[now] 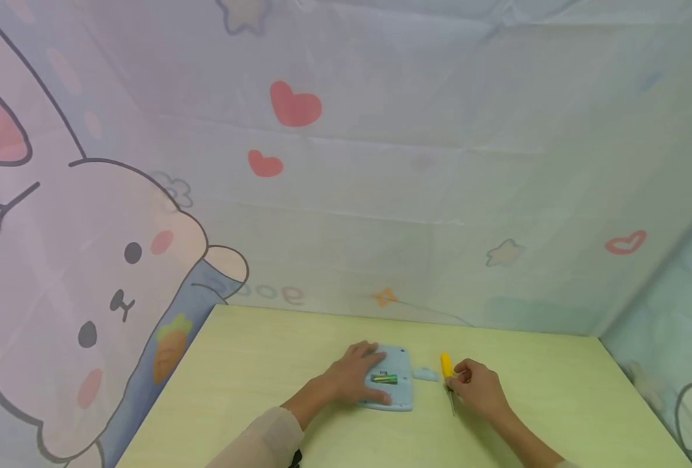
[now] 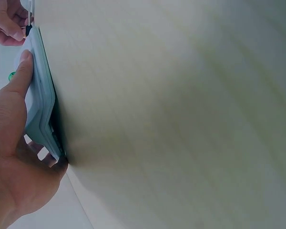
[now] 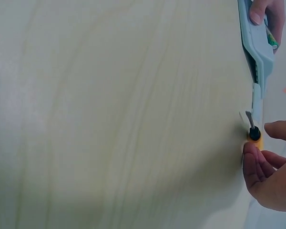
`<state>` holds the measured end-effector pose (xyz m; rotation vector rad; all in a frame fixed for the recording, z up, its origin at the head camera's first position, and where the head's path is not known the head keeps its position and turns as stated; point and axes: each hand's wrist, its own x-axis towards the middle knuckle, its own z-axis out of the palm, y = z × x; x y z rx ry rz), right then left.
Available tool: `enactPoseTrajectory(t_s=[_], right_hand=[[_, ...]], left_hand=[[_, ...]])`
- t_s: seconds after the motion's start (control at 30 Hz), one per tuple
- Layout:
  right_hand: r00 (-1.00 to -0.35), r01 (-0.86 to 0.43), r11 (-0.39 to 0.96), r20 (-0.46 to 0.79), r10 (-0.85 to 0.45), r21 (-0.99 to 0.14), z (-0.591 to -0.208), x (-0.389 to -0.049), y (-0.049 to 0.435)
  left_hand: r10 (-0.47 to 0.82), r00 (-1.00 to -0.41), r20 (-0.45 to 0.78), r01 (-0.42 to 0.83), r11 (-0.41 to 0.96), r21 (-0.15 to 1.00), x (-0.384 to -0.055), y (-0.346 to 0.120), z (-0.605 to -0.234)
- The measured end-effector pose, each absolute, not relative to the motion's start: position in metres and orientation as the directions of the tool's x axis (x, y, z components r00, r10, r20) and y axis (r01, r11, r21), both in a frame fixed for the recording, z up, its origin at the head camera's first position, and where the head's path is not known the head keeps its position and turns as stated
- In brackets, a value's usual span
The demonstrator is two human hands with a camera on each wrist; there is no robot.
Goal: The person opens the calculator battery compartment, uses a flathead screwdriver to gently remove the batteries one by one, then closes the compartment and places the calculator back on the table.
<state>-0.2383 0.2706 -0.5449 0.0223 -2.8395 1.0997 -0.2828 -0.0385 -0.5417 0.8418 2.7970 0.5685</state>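
A flat light-blue device (image 1: 403,364) lies on the table, its battery compartment uncovered and green batteries (image 1: 384,379) inside. My left hand (image 1: 351,376) holds its left side, thumb across the upward face and the other fingers around the far edge. A small light-blue battery cover (image 1: 425,374) lies just right of the device. Farther right, my right hand (image 1: 481,389) pinches a screwdriver (image 1: 446,365) with a yellow handle around its black collar. The metal shaft points toward me. The right wrist view shows the screwdriver's collar (image 3: 254,133) between thumb and forefinger, low over the table.
The pale wooden table (image 1: 252,364) extends on both sides of my hands. A printed cloth (image 1: 381,214) with hearts, stars and a large rabbit hangs behind and beside it. A dark curved outline shows on the cloth at the far right.
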Motion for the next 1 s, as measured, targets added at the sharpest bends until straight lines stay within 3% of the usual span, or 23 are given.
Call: enactPoseTrajectory(t_s=[1.0], right_hand=[[-0.988, -0.148, 0.682, 0.135, -0.072, -0.716, -0.536, -0.2372, 0.2714]], left_hand=[[0.563, -0.826, -0.035, 0.503, 0.763, 0.407, -0.285, -0.0389, -0.5454]])
